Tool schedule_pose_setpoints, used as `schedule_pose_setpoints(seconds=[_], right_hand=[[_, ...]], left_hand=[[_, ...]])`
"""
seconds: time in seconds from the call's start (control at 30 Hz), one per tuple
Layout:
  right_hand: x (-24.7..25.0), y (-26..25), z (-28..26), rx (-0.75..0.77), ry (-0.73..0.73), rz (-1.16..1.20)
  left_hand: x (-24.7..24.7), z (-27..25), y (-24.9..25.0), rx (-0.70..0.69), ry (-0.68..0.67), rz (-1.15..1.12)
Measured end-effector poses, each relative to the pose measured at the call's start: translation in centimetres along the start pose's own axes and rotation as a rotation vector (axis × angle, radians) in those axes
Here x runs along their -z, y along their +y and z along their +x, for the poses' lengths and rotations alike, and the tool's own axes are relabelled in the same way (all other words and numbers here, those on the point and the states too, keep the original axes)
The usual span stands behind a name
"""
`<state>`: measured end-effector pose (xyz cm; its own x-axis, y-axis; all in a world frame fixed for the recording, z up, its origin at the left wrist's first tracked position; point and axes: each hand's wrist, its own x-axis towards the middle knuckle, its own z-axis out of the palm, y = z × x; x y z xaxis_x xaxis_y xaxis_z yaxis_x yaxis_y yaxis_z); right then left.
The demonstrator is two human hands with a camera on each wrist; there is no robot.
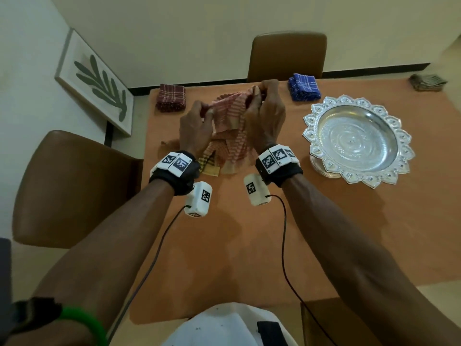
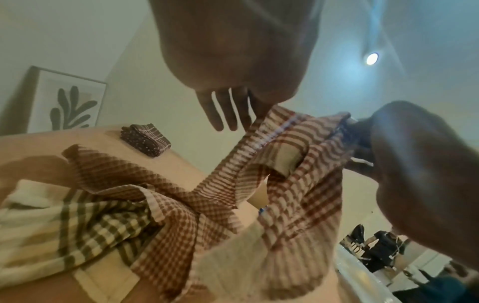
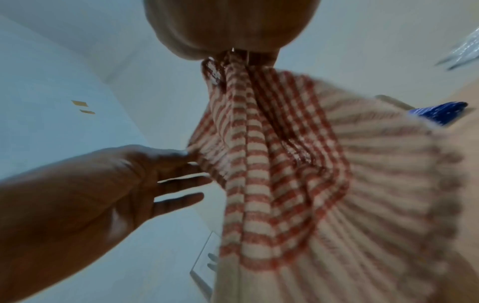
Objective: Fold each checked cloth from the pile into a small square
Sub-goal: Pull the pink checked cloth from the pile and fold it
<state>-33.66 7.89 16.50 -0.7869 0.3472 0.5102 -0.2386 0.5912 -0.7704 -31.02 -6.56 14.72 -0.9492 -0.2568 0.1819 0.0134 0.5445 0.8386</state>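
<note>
A red-and-cream checked cloth point(image 1: 230, 116) hangs crumpled above the middle of the orange table point(image 1: 237, 233). My left hand point(image 1: 203, 112) pinches its left top edge between thumb and forefinger, and the other fingers point(image 2: 223, 114) stick out straight. My right hand point(image 1: 259, 93) grips the right top corner, with the cloth point(image 3: 272, 164) bunched in the fingers and fanning down from them. The lower end of the red cloth point(image 2: 298, 164) trails onto an olive-and-cream checked cloth point(image 2: 90, 231) that lies rumpled on the table below my wrists.
A folded maroon cloth point(image 1: 171, 97) sits at the far left of the table, a folded blue one point(image 1: 304, 87) at the far right. A scalloped silver tray point(image 1: 389, 121) stands at the right. A grey folded stack point(image 1: 427, 82) lies in the far right corner. Brown chairs point(image 1: 74, 186) flank the table.
</note>
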Motion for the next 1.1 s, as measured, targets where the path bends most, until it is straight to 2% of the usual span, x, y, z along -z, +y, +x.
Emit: schedule_pose_setpoints(seconds=[0.07, 0.13, 0.23, 0.3, 0.33, 0.4, 0.47, 0.5, 0.53, 0.57, 0.63, 0.73, 0.77, 0.83, 0.93, 1.0, 1.07, 1.1], right_hand=[[2.2, -1.7, 0.0, 0.057, 0.145, -0.047], [3.1, -2.2, -0.8, 0.018, 0.214, -0.093], [4.8, -3.0, -2.7, -0.013, 0.285, -0.303], [6.1, -3.6, -4.6, -0.118, 0.254, -0.333], [6.3, -3.4, -5.8, -0.259, 0.226, -0.307], [6.4, -2.7, -9.1, -0.660, 0.072, -0.121], [6.1, -2.2, -13.1, -1.030, -0.256, 0.292], [6.1, -2.2, -14.9, -1.154, -0.439, 0.486], [6.1, -2.0, -16.7, -1.214, -0.556, 0.604], [6.1, -1.7, -17.8, -1.235, -0.572, 0.646], [6.3, -1.2, -19.4, -1.227, -0.469, 0.574], [7.8, 1.3, -18.0, -1.196, -0.318, 0.540], [8.2, 2.3, -16.5, -1.187, -0.341, 0.545], [8.4, 4.4, -13.3, -1.060, -0.442, 0.507], [10.3, 2.7, -8.2, -0.923, -0.493, 0.413], [11.9, 1.2, -5.0, -0.854, -0.296, 0.410], [13.6, 0.7, -2.6, -0.753, -0.107, 0.427], [14.2, 0.8, -2.2, -0.789, 0.026, 0.480]], left_hand=[[1.2, -0.7, 1.7, -0.004, 0.111, -0.071], [2.7, -1.8, 3.6, -0.019, 0.190, -0.114], [4.5, -3.4, 5.4, 0.008, 0.246, -0.184], [5.5, -4.6, 5.8, 0.070, 0.253, -0.240], [5.8, -5.4, 5.8, 0.100, 0.252, -0.259], [6.2, -7.4, 5.4, 0.136, 0.240, -0.268], [6.1, -9.5, 4.7, 0.158, 0.200, -0.265], [6.0, -10.4, 4.1, 0.179, 0.171, -0.248], [5.9, -11.3, 3.5, 0.195, 0.151, -0.223], [5.9, -11.9, 2.6, 0.221, 0.138, -0.196], [6.4, -12.8, 0.8, 0.293, 0.152, -0.142], [8.4, -13.3, -2.0, 0.405, 0.263, -0.035], [9.1, -13.2, -2.8, 0.440, 0.302, -0.016], [10.2, -12.6, -3.5, 0.463, 0.363, -0.008], [10.7, -10.9, -3.1, 0.355, 0.447, -0.052], [10.8, -9.7, -2.1, 0.283, 0.509, -0.077], [10.7, -9.5, -1.1, 0.270, 0.519, -0.068], [10.6, -9.9, -0.8, 0.279, 0.502, -0.081]])
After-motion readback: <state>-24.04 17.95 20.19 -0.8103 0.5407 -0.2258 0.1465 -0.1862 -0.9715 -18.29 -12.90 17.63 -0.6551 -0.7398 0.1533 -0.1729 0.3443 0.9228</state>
